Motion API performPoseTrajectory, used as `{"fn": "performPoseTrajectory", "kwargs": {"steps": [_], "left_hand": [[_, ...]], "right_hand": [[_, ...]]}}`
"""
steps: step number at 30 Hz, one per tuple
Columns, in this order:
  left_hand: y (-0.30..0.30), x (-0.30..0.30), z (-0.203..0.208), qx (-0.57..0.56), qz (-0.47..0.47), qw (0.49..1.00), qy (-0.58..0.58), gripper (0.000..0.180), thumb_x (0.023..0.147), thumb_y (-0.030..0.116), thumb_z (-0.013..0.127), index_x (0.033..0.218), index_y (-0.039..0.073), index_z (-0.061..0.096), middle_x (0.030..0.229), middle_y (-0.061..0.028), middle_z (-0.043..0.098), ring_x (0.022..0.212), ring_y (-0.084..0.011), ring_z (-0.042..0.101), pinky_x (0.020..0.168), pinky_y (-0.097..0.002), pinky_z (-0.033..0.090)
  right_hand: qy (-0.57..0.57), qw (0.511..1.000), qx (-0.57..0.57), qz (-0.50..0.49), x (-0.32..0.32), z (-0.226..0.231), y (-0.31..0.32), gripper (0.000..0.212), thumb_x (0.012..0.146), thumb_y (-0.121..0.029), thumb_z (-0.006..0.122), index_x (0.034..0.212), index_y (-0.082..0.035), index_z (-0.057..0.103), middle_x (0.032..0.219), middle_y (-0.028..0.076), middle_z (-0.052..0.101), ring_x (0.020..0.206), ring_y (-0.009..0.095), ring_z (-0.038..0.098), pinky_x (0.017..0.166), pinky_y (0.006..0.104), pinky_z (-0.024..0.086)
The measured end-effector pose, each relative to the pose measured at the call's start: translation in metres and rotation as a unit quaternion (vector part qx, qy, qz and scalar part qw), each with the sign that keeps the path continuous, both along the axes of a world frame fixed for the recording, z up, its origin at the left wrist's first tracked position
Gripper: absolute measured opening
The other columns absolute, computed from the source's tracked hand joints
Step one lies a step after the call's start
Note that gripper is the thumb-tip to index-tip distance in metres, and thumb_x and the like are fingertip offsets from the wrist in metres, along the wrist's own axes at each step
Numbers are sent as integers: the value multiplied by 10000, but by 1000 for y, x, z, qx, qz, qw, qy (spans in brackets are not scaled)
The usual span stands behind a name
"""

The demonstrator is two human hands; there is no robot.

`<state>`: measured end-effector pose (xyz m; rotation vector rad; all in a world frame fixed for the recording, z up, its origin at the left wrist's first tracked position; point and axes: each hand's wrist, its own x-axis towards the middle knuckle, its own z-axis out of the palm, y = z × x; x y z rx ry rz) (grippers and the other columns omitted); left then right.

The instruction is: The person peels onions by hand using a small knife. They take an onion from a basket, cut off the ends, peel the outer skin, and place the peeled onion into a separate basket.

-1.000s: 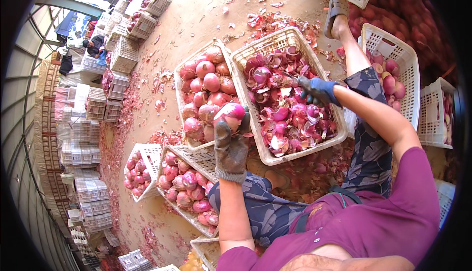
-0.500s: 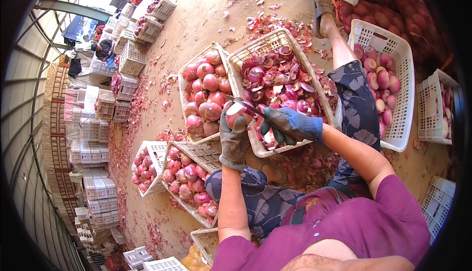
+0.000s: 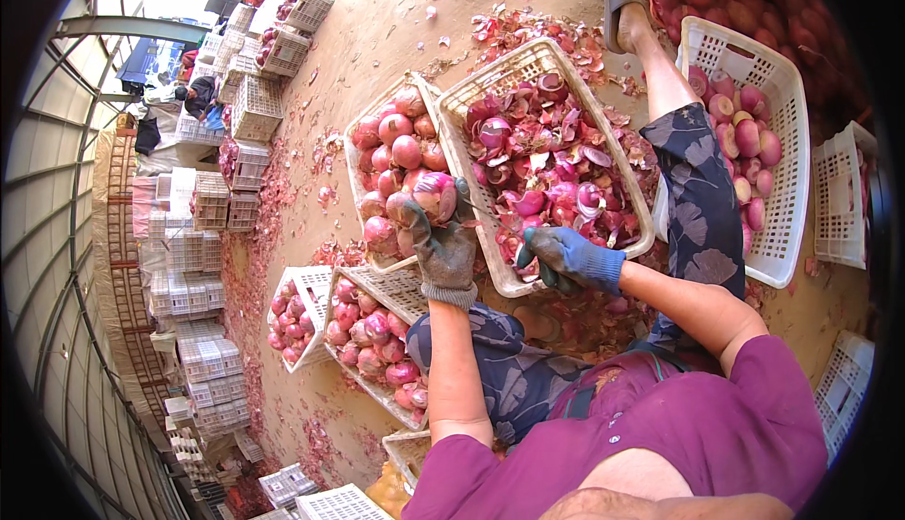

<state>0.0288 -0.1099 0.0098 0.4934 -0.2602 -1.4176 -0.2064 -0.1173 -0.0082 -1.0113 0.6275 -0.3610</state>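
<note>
My left hand [image 3: 447, 254], in a dirty grey glove, is closed round a large red onion [image 3: 435, 196] with part of its outer skin off. It hangs over the near right part of a white crate [image 3: 366, 254] of whole onions. My right hand [image 3: 573, 258], in a blue glove with dark fingers, is closed on a knife [image 3: 486, 213]. The knife's thin blade shows only faintly, pointing toward my left hand, and its handle is mostly hidden. Beneath and beyond my right hand stands a crate [image 3: 637, 207] holding loose skins and several peeled-looking onions.
At right, beyond my leg, a white crate [image 3: 799, 157] holds smooth pink onions. Two onion crates [image 3: 407, 296] [image 3: 319, 286] stand left of my knee. Red mesh sacks [image 3: 754, 1] lie at the far right. Crate stacks [image 3: 209, 369] line the left wall; skins litter the floor [image 3: 377, 20].
The knife has come away from the onion as my right hand drew back toward me. My left hand has turned and shifted slightly left with the onion, which now shows a brighter purple side.
</note>
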Motion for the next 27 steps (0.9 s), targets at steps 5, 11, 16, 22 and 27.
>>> {"fn": "performPoseTrajectory", "kwargs": {"steps": [5, 11, 16, 22, 27], "left_hand": [[2, -2, -11, 1, 37, 988, -153, 560, 947, 299, 700, 1399, 46, 489, 1369, -167, 568, 1287, -339, 548, 1139, -477, 438], [5, 6, -35, -66, 151, 730, -663, 386, 971, 128, 653, 1336, 82, 536, 1260, -31, 604, 1086, -162, 628, 861, -290, 535], [6, -11, -12, 72, 142, 885, -438, 615, 912, 251, 757, 1408, 36, 466, 1288, -59, 582, 1120, -170, 602, 918, -307, 515], [4, -18, -14, 60, 204, 822, -528, 774, 842, 365, 830, 1413, -2, 458, 1311, -95, 561, 1157, -185, 570, 1014, -323, 473], [6, -28, -6, 48, 177, 823, -538, 734, 837, 360, 834, 1378, 0, 492, 1285, -87, 583, 1138, -177, 584, 1005, -327, 479]], "right_hand": [[1, 999, 25, -24, -5, 13, -11, 586, 1013, -622, 397, 1023, -90, 643, 606, 7, 540, 418, 98, 454, 406, 252, 360], [-3, 1000, 15, 1, -7, 14, -12, 573, 1009, -623, 408, 1015, -98, 639, 606, 4, 536, 424, 95, 451, 406, 249, 352], [17, 1000, 6, -19, -7, 8, -13, 568, 1019, -602, 399, 1015, -87, 640, 593, 13, 541, 406, 107, 467, 397, 259, 364], [14, 999, -9, -37, -3, -2, -10, 629, 995, -651, 410, 1004, -66, 639, 585, 34, 543, 400, 115, 483, 391, 259, 385], [21, 998, 31, -55, 0, -1, -10, 692, 965, -707, 406, 1003, -54, 634, 586, 33, 523, 382, 115, 451, 369, 262, 361]]}}
